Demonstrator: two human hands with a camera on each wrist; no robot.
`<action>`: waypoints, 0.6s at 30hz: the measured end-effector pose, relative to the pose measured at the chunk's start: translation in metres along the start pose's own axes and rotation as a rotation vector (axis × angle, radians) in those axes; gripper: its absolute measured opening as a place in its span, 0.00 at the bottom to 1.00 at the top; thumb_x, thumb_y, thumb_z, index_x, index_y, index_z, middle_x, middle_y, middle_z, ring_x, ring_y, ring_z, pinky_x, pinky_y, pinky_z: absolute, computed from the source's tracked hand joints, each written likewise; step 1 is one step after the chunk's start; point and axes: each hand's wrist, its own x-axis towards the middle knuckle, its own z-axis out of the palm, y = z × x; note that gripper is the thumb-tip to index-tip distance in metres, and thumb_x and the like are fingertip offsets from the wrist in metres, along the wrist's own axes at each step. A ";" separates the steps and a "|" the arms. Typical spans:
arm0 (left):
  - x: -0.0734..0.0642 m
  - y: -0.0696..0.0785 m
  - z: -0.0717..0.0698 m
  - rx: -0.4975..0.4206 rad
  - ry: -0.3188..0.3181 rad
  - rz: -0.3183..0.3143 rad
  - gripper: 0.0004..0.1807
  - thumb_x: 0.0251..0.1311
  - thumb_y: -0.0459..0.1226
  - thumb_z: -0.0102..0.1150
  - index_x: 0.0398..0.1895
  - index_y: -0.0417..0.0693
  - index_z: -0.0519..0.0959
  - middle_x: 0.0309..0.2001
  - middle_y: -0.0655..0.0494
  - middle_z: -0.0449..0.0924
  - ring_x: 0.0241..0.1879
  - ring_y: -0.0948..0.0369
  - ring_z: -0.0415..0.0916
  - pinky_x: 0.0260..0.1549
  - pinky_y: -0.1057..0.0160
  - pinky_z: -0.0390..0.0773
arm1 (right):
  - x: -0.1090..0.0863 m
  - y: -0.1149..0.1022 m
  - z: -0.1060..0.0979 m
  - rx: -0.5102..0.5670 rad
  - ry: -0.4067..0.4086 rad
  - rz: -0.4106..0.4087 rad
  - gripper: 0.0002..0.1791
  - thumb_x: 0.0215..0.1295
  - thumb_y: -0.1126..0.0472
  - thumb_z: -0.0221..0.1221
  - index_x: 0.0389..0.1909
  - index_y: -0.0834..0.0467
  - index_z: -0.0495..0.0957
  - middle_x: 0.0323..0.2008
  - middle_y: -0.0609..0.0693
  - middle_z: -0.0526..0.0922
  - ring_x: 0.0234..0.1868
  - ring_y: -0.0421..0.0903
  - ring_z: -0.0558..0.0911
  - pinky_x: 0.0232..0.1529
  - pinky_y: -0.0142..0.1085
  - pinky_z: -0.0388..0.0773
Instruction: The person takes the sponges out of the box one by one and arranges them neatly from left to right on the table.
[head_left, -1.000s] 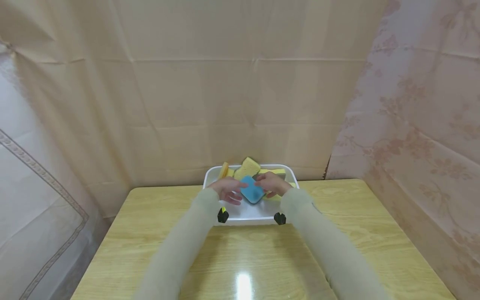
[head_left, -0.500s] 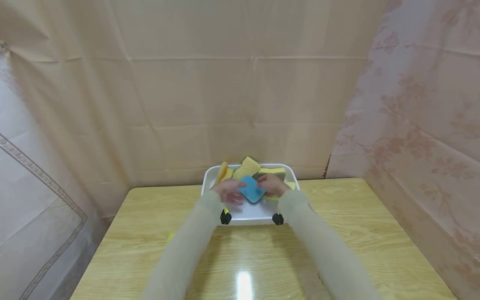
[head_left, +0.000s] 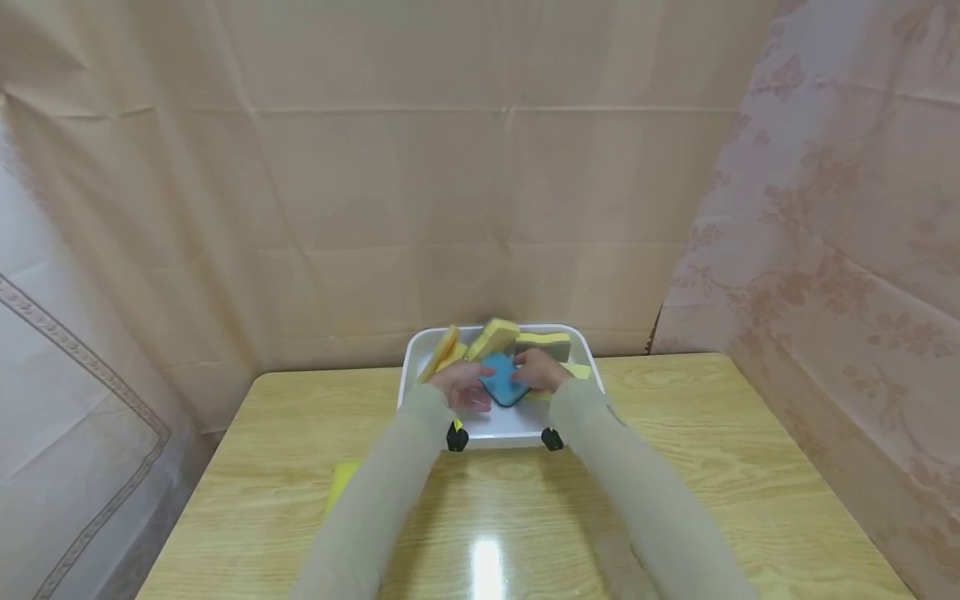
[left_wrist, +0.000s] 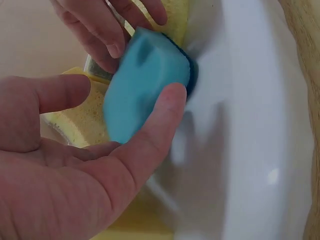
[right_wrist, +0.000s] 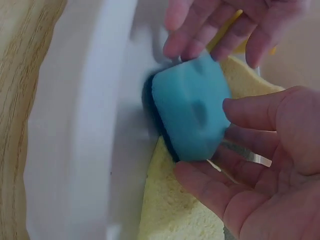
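Head view: in the white tray point(head_left: 498, 440), the rear yellow sponge point(head_left: 493, 338) now stands more edge-on, so the contents seem, I judge, actively handled. Blue sponge point(head_left: 502, 387) is mid-tray, between left hand point(head_left: 462, 385) and right hand point(head_left: 538, 371). Left wrist: left fingers point(left_wrist: 155, 120) loosely extended, thumb point(left_wrist: 70, 92) clear. Right wrist: right thumb point(right_wrist: 250, 111) at the blue sponge; grip, cannot tell.

We can read no text, label, brand, number or sign in the head view or in either wrist view.
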 end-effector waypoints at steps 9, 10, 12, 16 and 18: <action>0.003 -0.001 0.003 0.005 -0.001 0.018 0.28 0.76 0.36 0.48 0.73 0.30 0.57 0.66 0.25 0.67 0.55 0.39 0.78 0.51 0.51 0.83 | -0.003 -0.003 -0.002 -0.044 -0.006 0.016 0.28 0.69 0.60 0.59 0.66 0.69 0.72 0.65 0.63 0.75 0.58 0.55 0.78 0.57 0.42 0.78; 0.003 -0.001 0.003 -0.008 -0.007 0.017 0.28 0.76 0.35 0.47 0.73 0.30 0.57 0.66 0.25 0.65 0.56 0.38 0.77 0.52 0.50 0.82 | -0.003 -0.003 -0.002 -0.038 -0.007 0.016 0.28 0.69 0.60 0.59 0.66 0.69 0.72 0.65 0.63 0.75 0.58 0.55 0.78 0.56 0.42 0.78; 0.004 -0.001 0.003 -0.015 -0.015 0.020 0.27 0.76 0.34 0.45 0.73 0.30 0.57 0.67 0.25 0.65 0.56 0.39 0.77 0.55 0.49 0.80 | -0.003 -0.003 -0.002 -0.024 -0.013 0.021 0.28 0.70 0.60 0.59 0.66 0.70 0.71 0.65 0.64 0.75 0.58 0.56 0.79 0.54 0.42 0.79; 0.006 -0.002 0.004 -0.027 -0.013 0.015 0.27 0.76 0.34 0.45 0.72 0.31 0.57 0.66 0.26 0.66 0.52 0.42 0.79 0.56 0.49 0.79 | -0.002 -0.001 -0.001 -0.003 -0.024 0.036 0.27 0.71 0.60 0.57 0.67 0.70 0.70 0.66 0.65 0.73 0.60 0.57 0.77 0.56 0.43 0.79; 0.007 -0.002 0.003 -0.025 -0.010 0.010 0.26 0.76 0.34 0.45 0.72 0.31 0.57 0.65 0.27 0.67 0.50 0.43 0.80 0.56 0.50 0.80 | -0.001 0.000 -0.001 0.003 -0.031 0.038 0.27 0.72 0.60 0.57 0.67 0.69 0.70 0.67 0.65 0.73 0.61 0.58 0.77 0.57 0.44 0.79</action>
